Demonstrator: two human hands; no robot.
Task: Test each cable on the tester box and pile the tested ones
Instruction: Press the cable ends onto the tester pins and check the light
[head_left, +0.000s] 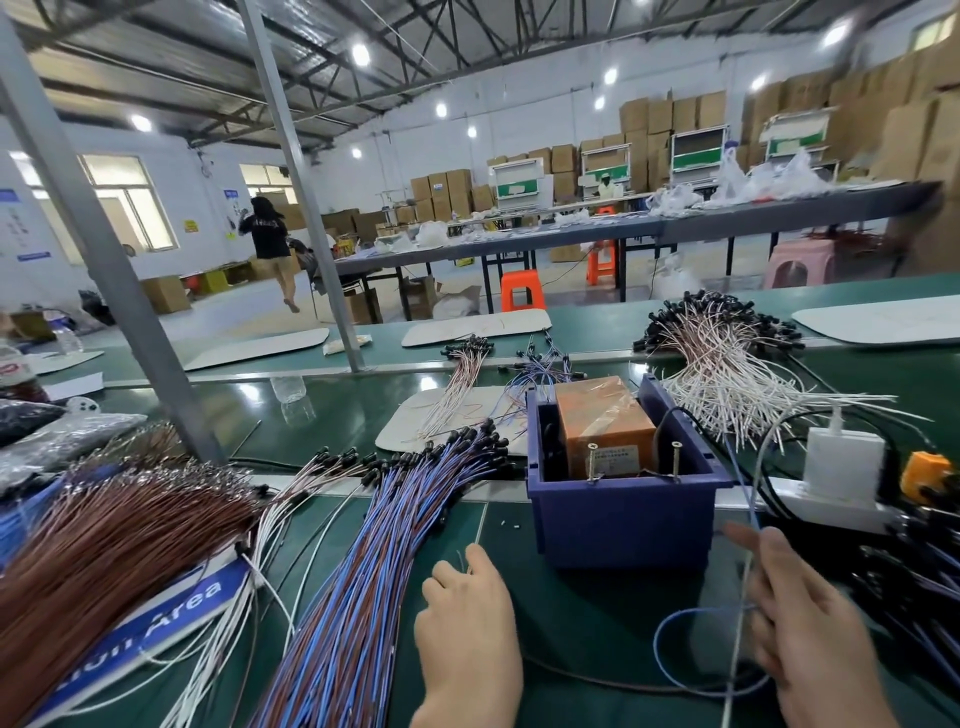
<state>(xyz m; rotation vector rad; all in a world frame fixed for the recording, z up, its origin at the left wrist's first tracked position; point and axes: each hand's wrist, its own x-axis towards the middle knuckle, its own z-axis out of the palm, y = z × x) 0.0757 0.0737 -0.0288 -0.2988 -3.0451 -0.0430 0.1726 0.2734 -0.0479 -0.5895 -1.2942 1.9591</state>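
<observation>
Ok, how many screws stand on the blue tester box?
2. The left screw stands at the front rim of the blue tester box, left of centre; the right screw stands further right on that rim. Others may be hidden inside.
</observation>
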